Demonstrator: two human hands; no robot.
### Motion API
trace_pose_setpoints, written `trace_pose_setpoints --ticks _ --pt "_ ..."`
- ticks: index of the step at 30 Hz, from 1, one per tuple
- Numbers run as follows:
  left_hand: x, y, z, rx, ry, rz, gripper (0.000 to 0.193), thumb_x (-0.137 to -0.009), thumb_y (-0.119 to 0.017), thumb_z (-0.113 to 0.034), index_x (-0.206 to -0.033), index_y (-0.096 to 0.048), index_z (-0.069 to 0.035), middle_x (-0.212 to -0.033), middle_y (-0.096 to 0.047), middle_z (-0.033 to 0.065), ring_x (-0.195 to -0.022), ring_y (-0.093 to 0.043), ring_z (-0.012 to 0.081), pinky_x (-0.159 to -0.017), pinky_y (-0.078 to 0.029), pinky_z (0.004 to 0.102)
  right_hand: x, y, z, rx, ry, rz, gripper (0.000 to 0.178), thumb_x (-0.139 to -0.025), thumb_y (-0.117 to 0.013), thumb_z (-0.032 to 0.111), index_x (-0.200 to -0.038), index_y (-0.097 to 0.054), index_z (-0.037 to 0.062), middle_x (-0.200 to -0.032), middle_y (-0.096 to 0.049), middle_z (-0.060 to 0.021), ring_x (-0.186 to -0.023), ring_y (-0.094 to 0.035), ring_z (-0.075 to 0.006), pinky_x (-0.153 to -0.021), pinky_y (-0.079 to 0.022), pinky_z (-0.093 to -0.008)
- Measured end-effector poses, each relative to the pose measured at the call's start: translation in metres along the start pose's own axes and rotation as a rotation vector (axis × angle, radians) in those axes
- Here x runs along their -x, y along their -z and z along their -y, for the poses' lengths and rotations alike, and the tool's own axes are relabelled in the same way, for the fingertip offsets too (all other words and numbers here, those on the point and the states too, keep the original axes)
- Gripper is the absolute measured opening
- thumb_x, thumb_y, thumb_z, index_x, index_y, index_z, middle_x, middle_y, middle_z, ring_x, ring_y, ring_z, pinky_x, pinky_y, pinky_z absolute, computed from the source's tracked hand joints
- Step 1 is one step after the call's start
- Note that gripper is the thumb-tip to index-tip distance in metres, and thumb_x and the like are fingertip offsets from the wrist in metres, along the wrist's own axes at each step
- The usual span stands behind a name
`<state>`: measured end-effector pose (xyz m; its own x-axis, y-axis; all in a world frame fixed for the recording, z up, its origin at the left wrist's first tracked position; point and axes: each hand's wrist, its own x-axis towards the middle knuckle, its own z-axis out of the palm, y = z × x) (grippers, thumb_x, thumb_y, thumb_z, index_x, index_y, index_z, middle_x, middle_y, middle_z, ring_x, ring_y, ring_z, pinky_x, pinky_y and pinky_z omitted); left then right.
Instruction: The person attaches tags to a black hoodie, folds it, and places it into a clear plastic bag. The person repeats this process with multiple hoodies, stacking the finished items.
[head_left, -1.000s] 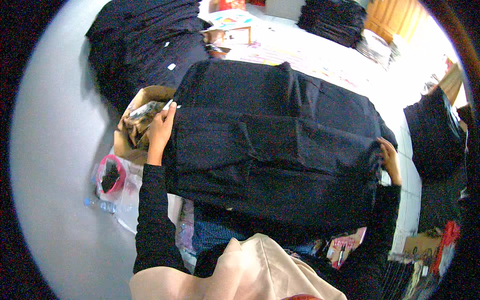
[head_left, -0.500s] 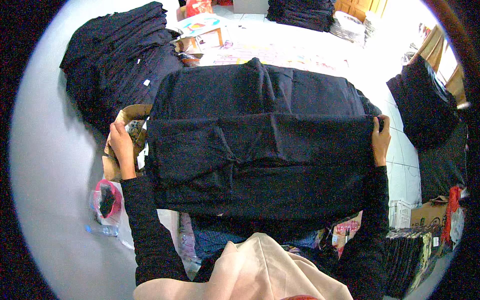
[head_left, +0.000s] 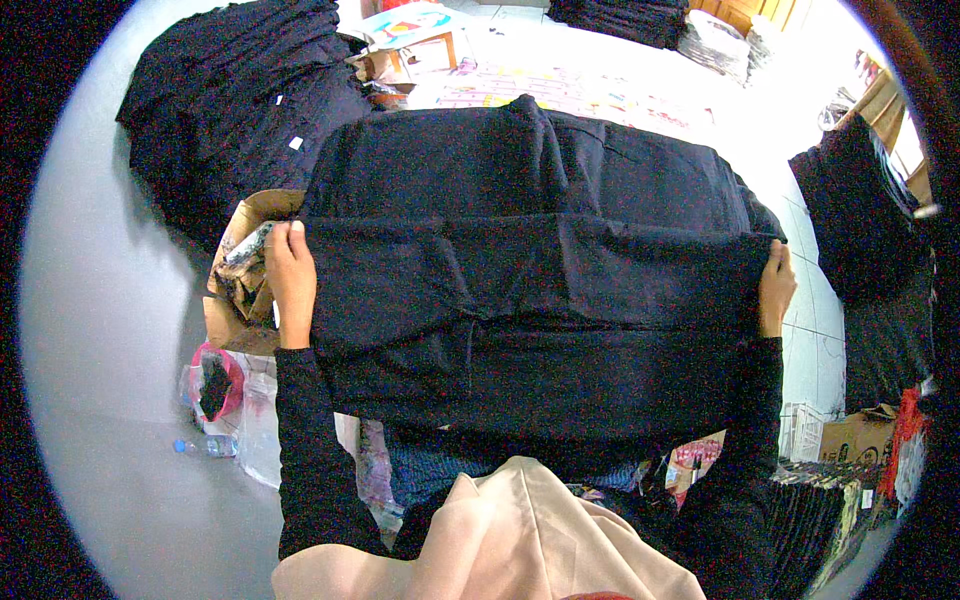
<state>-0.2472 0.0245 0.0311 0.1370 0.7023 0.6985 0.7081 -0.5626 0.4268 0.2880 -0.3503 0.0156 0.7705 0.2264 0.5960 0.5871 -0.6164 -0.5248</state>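
A wide piece of black cloth (head_left: 560,280) lies spread before me, a crosswise fold running over its middle and creases across it. At its left edge my left hand (head_left: 291,285) is closed, thumb up, pinching the cloth close to that fold. My right hand (head_left: 777,287) grips the right edge at about the same height, fingers curled round it and partly hidden. What supports the cloth is hidden beneath it.
Left stand a large black fabric pile (head_left: 230,110) and an open cardboard box (head_left: 228,320). A pink-rimmed container (head_left: 215,383) and a plastic bottle (head_left: 218,446) are lower left. Black fabric stacks (head_left: 860,220) and a carton (head_left: 858,437) are at right.
My left hand has come in from beside the cloth, over the box, to the cloth's left edge. My right hand has shifted slightly right with its edge, and the cloth looks a little wider.
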Motion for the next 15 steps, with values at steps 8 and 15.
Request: trace_pose_setpoints --ticks 8,15 --pt "-0.016 -0.017 0.024 -0.134 0.022 0.05 0.031 -0.093 -0.046 -0.028 -0.098 -0.055 0.001 -0.099 -0.058 0.0221 -0.093 -0.054 0.0399 -0.078 -0.042 0.0429 0.009 -0.018 0.013 0.158 -0.028 0.066 0.028 -0.095 -0.04 0.038 -0.1 -0.052 0.0128 -0.078 -0.059 -0.0277 -0.073 -0.058 -0.0452 -0.056 -0.043 -0.0508" --pt "-0.012 -0.04 0.048 -0.197 0.084 0.196 0.04 -0.092 -0.048 -0.034 -0.103 -0.058 0.002 -0.101 -0.059 0.0226 -0.096 -0.055 0.0378 -0.083 -0.042 0.0435 0.009 -0.043 -0.022 0.011 0.031 0.16 0.034 -0.094 -0.043 0.039 -0.104 -0.05 0.0073 -0.089 -0.058 -0.0288 -0.079 -0.056 -0.0479 -0.061 -0.045 -0.051"
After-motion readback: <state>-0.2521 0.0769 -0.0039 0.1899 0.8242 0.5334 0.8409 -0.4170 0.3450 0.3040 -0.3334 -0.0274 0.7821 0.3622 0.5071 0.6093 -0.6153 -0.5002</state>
